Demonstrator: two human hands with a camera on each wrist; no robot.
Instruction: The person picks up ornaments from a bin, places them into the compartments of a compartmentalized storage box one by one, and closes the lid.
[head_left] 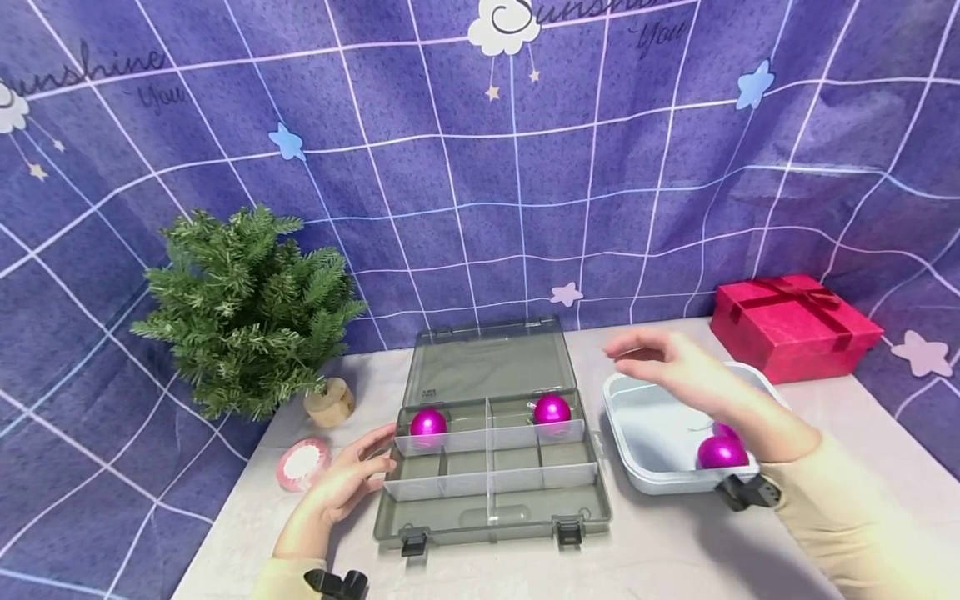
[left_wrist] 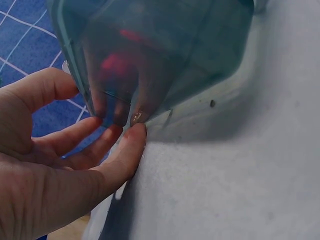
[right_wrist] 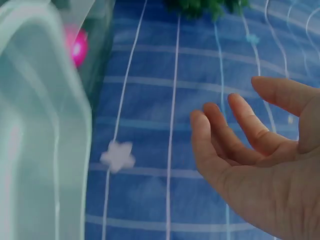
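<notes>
A grey see-through compartment box (head_left: 491,512) lies on the table with its lid (head_left: 491,358) folded back. One shiny magenta ball (head_left: 428,426) sits in its back left compartment, another magenta ball (head_left: 552,409) in the back right one. At the box's left side, my left hand (head_left: 348,475) touches the wall with loosely bent fingertips; the left wrist view shows them at a lower corner. My right hand (head_left: 667,362) hovers above a white plastic tub (head_left: 637,479), fingers relaxed and holding nothing. Inside the tub lie magenta balls (head_left: 722,452), partly behind my right forearm.
A small green Christmas tree (head_left: 251,312) on a wooden base (head_left: 330,403) stands at the back left. In front of it lies a pink-rimmed round item (head_left: 303,463). A red gift box (head_left: 795,325) sits behind the tub, near the purple cloth backdrop (head_left: 465,183).
</notes>
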